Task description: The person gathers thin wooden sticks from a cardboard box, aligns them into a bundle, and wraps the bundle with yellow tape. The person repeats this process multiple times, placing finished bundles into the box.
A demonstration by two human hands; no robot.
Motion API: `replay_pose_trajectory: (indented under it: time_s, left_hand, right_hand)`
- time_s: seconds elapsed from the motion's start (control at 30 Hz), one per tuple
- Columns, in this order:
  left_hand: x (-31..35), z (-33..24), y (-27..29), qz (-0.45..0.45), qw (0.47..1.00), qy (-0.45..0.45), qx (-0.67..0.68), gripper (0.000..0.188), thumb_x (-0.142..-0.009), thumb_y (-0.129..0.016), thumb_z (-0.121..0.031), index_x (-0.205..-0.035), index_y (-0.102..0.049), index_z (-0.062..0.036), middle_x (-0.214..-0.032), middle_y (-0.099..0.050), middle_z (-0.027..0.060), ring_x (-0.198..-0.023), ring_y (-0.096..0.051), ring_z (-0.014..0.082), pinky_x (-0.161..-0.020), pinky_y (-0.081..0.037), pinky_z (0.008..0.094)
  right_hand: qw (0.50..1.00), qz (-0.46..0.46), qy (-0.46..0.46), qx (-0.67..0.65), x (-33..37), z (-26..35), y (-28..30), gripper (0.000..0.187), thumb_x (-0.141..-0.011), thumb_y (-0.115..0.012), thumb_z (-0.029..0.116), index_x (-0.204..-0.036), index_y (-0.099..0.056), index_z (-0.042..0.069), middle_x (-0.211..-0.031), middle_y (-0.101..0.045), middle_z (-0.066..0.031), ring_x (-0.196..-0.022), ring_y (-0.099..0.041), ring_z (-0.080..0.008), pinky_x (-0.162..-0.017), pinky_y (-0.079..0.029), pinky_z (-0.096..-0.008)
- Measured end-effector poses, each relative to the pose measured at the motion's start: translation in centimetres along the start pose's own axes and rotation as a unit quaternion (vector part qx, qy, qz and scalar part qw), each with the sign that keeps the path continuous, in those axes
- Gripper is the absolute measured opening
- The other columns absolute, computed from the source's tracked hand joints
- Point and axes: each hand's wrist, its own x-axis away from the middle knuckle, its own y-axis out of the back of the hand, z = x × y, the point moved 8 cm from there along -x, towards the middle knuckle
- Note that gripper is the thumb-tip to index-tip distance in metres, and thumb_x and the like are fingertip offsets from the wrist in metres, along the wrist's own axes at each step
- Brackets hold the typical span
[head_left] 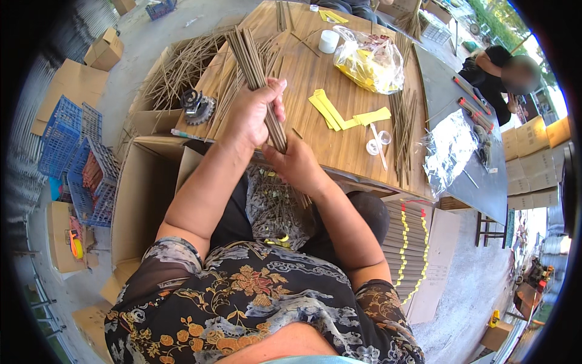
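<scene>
A bundle of thin brown incense sticks (247,57) slants over the near edge of the wooden table (303,73), its top leaning left and away from me. My left hand (257,112) is wrapped round its middle, thumb across the front. Lower down, my right hand (295,164) closes round the bottom part, and some stick ends show beneath it. Loose sticks lie on the table left of the bundle, and another row of sticks (402,133) lies to the right. Yellow paper strips (327,110) and a small clear tape roll (372,146) rest right of my hands.
A clear plastic bag (379,67) and white tub (328,41) stand farther back. An open carton of sticks (182,73) adjoins the table's left. Yellow-banded bundles (397,249) lie low at right. Crumpled foil (448,145) covers part of a grey table; another person (485,70) sits beyond it.
</scene>
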Motion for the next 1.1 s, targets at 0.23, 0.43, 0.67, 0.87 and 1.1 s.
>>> replay_pose_trajectory:
  time_s: [0.23, 0.43, 0.67, 0.87, 1.1]
  left_hand:
    - [0.8, -0.8, 1.1, 0.054, 0.993, 0.033, 0.102, 0.012, -0.079, -0.063, -0.018, -0.079, -0.053, -0.0105, -0.056, -0.046, -0.0028, -0.045, -0.043, 0.0070, -0.042, -0.035, 0.0209]
    - [0.6, 0.1, 3.3, -0.014, 0.997, 0.025, 0.078, 0.013, -0.078, -0.064, -0.018, -0.077, -0.053, -0.0106, -0.057, -0.047, -0.0024, -0.046, -0.043, 0.0076, -0.043, -0.036, 0.0216]
    - [-0.5, 1.5, 3.7, 0.052, 0.987, 0.079, 0.132, 0.013, -0.078, -0.063, -0.015, -0.081, -0.052, -0.0100, -0.059, -0.048, -0.0013, -0.046, -0.045, 0.0088, -0.043, -0.039, 0.0231]
    - [-0.1, 2.8, 3.6, 0.115, 0.960, 0.117, 0.228, 0.012, -0.081, -0.062, -0.018, -0.083, -0.052, -0.0112, -0.058, -0.046, -0.0033, -0.046, -0.044, 0.0066, -0.043, -0.038, 0.0212]
    - [0.3, 2.8, 5.4, 0.020, 0.989, 0.083, 0.120, 0.016, -0.079, -0.063, -0.015, -0.077, -0.048, -0.0090, -0.058, -0.048, -0.0003, -0.046, -0.047, 0.0095, -0.041, -0.040, 0.0234]
  right_hand:
    - [0.940, 0.138, -0.139, -0.280, 2.4, -0.8, -3.9, 0.016, -0.082, -0.058, 0.018, -0.080, -0.046, 0.008, -0.053, -0.045, 0.0000, -0.044, -0.046, -0.0087, -0.040, -0.039, -0.0228]
    - [0.995, 0.029, -0.091, -0.031, 0.9, -1.4, -3.1, 0.019, -0.085, -0.056, 0.020, -0.078, -0.043, 0.008, -0.050, -0.041, 0.0013, -0.038, -0.041, -0.0083, -0.035, -0.035, -0.0227]
    - [0.983, 0.040, -0.118, -0.131, 0.2, -2.7, -4.1, 0.024, -0.086, -0.054, 0.020, -0.073, -0.038, 0.008, -0.048, -0.039, 0.0018, -0.036, -0.038, -0.0084, -0.034, -0.032, -0.0218]
    - [0.920, 0.115, -0.186, -0.324, 0.4, -3.4, -5.3, 0.024, -0.087, -0.052, 0.020, -0.069, -0.040, 0.009, -0.049, -0.039, 0.0012, -0.036, -0.039, -0.0088, -0.035, -0.032, -0.0215]
    - [0.957, 0.063, -0.182, -0.217, -0.1, -5.0, -5.3, 0.019, -0.084, -0.058, 0.020, -0.082, -0.044, 0.006, -0.056, -0.041, 0.0005, -0.044, -0.042, -0.0101, -0.040, -0.036, -0.0226]
